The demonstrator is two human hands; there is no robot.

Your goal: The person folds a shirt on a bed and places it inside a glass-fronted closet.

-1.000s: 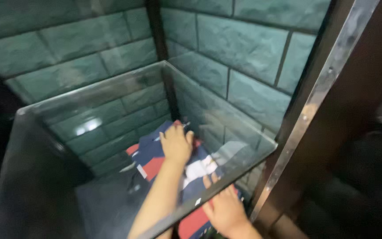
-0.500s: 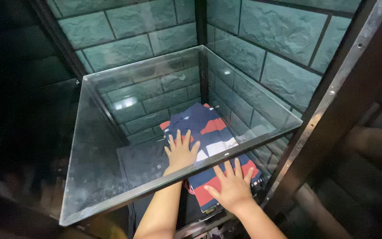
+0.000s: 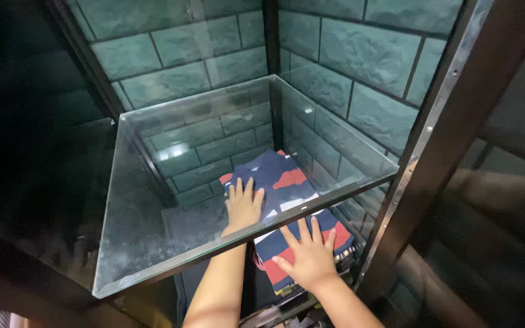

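Both your hands lie flat with fingers spread, grasping nothing: the left hand and right hand press on one folded striped shirt on the lower shelf. One glass shelf spans above it, its front edge crossing your forearms. Green stone wall closes the back and right; open shelf room lies left of the shirt.

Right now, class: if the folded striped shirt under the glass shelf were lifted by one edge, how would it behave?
The folded striped shirt is soft cloth, so it would probably droop and unfold. It looks light. Both flat hands, left hand and right hand, suggest it slides easily.
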